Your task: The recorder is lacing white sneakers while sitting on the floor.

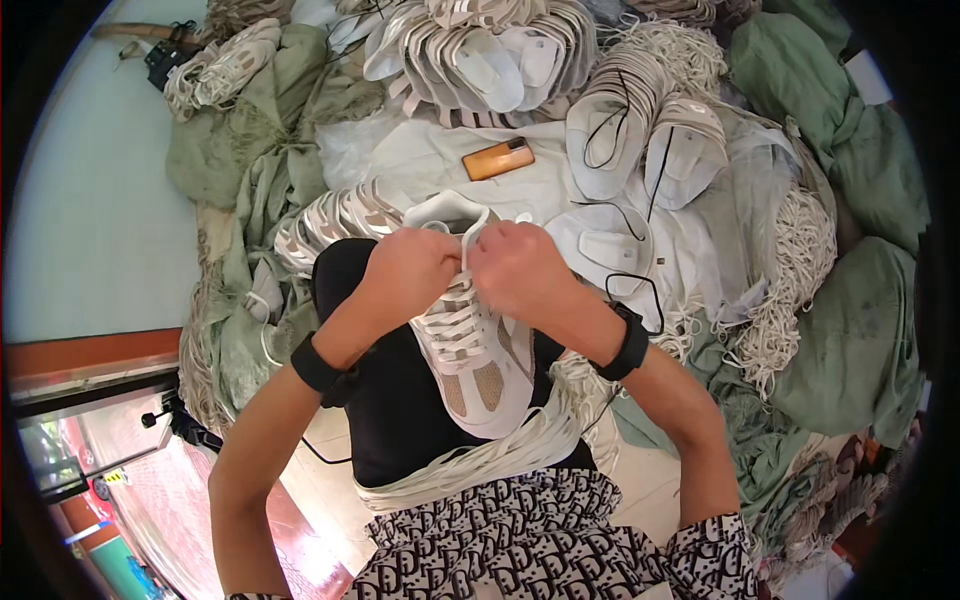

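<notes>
A white and beige sneaker (480,365) rests on my lap, its toe toward me. Its white lace (460,335) criss-crosses up the front through the eyelets. My left hand (412,268) is closed in a pinch at the upper left eyelets, by the tongue and collar. Against the right side of the opening, my right hand (518,265) is closed too, with the lace's upper part running between the two hands. My fingers hide the exact grip and the top eyelets. A bundle of loose white laces (480,460) lies across my lap below the toe.
Several finished-looking sneakers (335,225) sit left of my hands. An orange phone (498,158) lies on white cloth ahead. Stacked shoe uppers (490,60) stand at the back, more uppers (610,130) to the right. Lace heaps (800,260) and green cloth sacks (850,350) line the right side.
</notes>
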The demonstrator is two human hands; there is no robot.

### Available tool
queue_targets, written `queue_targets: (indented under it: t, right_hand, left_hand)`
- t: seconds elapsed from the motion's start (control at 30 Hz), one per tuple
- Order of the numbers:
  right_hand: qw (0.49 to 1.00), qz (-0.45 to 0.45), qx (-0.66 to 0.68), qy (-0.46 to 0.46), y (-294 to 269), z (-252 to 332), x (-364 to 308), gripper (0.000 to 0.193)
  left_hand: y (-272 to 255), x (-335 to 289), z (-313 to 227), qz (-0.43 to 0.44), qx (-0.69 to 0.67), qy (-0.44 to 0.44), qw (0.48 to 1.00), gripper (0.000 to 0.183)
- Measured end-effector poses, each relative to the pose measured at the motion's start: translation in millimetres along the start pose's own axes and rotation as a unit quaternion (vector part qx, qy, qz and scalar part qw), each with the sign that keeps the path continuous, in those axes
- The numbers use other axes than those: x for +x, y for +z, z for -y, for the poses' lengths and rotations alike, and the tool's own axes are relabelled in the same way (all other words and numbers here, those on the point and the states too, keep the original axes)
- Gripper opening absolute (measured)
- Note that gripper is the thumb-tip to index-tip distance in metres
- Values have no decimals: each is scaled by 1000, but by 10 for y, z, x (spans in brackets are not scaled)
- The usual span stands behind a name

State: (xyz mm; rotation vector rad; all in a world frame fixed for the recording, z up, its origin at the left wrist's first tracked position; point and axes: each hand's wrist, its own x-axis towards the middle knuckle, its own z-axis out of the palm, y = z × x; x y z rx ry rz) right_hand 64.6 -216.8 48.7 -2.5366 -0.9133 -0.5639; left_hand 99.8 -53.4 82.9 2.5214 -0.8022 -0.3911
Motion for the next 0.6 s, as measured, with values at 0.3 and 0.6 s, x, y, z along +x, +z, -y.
queue_targets:
  t: [0.3,0.6]
  right_hand:
    - [988,2,140,63,109,-148,-105,9]
    - [578,102,693,420,24,-250,-87,8]
  left_hand:
    - [85,105,47,32,-71,-3,997,15]
    - [-273,-95,208,-25,207,130,969,23]
